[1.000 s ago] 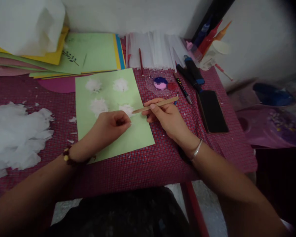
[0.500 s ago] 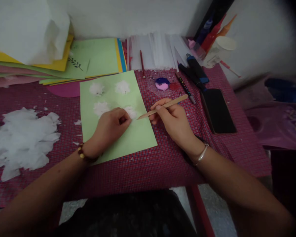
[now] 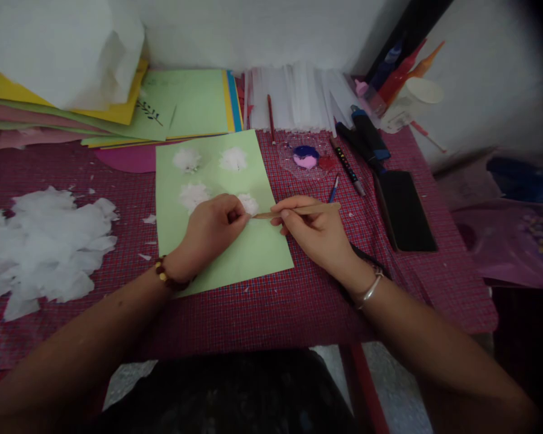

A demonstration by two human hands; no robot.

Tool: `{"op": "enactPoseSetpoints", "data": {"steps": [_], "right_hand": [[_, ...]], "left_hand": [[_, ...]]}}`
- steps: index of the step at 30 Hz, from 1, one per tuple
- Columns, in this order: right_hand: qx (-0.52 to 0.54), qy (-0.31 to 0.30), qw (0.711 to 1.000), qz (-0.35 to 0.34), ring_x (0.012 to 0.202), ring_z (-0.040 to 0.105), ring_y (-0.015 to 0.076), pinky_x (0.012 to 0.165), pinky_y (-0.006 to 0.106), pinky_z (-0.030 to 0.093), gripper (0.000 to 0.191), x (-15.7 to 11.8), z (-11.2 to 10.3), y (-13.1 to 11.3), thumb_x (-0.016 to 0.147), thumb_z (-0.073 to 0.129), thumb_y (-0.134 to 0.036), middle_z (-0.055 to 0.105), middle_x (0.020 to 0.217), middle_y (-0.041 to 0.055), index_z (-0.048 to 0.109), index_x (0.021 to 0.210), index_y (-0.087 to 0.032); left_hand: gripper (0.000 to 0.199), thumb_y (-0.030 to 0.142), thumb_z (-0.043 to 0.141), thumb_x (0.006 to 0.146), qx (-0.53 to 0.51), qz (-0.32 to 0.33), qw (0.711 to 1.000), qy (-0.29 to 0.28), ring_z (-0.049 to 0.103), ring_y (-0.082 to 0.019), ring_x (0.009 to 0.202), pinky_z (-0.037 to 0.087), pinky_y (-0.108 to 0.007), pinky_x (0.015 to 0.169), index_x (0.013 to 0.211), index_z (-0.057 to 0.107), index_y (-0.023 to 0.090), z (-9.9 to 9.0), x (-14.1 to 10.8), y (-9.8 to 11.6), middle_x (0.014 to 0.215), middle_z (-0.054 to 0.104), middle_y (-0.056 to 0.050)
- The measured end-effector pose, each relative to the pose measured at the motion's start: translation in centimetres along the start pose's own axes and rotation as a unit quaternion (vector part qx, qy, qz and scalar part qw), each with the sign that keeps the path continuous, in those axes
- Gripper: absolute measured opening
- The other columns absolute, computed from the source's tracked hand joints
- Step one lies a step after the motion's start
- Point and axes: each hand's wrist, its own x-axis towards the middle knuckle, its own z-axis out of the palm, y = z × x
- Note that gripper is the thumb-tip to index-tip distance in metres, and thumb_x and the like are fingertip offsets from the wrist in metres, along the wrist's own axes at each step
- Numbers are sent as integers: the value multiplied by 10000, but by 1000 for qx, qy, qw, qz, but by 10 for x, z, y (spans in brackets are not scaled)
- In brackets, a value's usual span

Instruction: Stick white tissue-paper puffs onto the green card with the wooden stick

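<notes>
A green sheet lies on the checked cloth, bearing several white paper tufts, such as one at its upper right. My left hand rests over the sheet with fingers pinched beside the lower right tuft; whatever is between the fingertips is too small to make out. My right hand is closed on a flat wooden stick at the sheet's right edge. The stick's pointed tip meets the fingertips of my left hand, just below that tuft.
A heap of white paper pieces lies at the left. Behind are coloured sheets and white strips. A paint palette, a marker, a thin brush and a black phone lie to the right.
The stick has tilted flatter and its tip has come to the fingertips of my left hand. The whole view has shifted slightly.
</notes>
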Motion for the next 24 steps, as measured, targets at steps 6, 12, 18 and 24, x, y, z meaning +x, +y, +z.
{"op": "enactPoseSetpoints", "data": {"steps": [6,12,18,24], "right_hand": [[-77,-31,995,-47,707,659,149,638,293,495,194,-6,-1,-6,880,544,-190,740,839,-5,726,920,-245],[-176,-74,978,-82,703,639,147,671,288,463,186,-15,3,-8,859,527,-168,700,793,0,695,922,-220],[-79,-41,996,-7,847,674,166,761,306,496,208,-19,16,-1,886,495,-184,733,906,10,696,914,-232],[-39,1,999,18,911,683,177,857,347,512,202,-21,27,8,894,491,-205,739,939,33,692,902,-226]], "left_hand": [[79,211,589,799,-2,17,1000,1,517,-132,619,381,-276,569,733,581,168,1,-1,-2,690,588,-7],[279,233,584,858,70,127,990,0,619,-235,942,525,-377,819,1111,554,120,-5,-41,-9,1022,653,-120],[290,213,461,949,219,240,945,-26,537,-313,1188,467,-460,1006,1164,608,83,2,-71,-9,1275,582,-200],[329,209,428,957,230,248,941,-27,560,-312,1136,488,-446,957,1176,633,75,4,-69,-9,1261,597,-212]]}}
